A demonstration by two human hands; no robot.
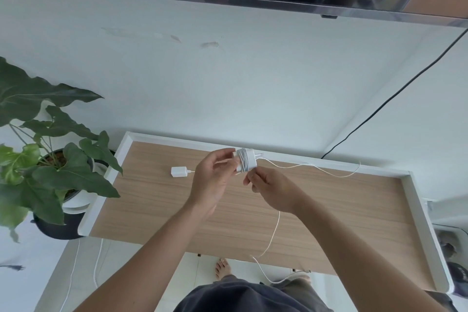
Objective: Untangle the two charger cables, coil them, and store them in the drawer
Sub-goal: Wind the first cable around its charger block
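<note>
Two hands work above the wooden tabletop [253, 223]. Nearest, at six o'clock, slack white cable [272, 238] droops off the table's front edge, free to feed upward. The right hand [272, 191] pinches that cable closed between fingertips, probably to guide each turn. At eleven o'clock from it, the left hand [215, 176] clamps the charger adapter [246, 161] as a spool, cable wound around its body. Farther left, at nine o'clock, the second adapter [178, 171] lies parked on the table, apparently awaiting its turn. No drawer shows.

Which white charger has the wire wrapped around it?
The one in the hands, held above the table. The other charger lies bare on the wood, left of the left hand.
</note>
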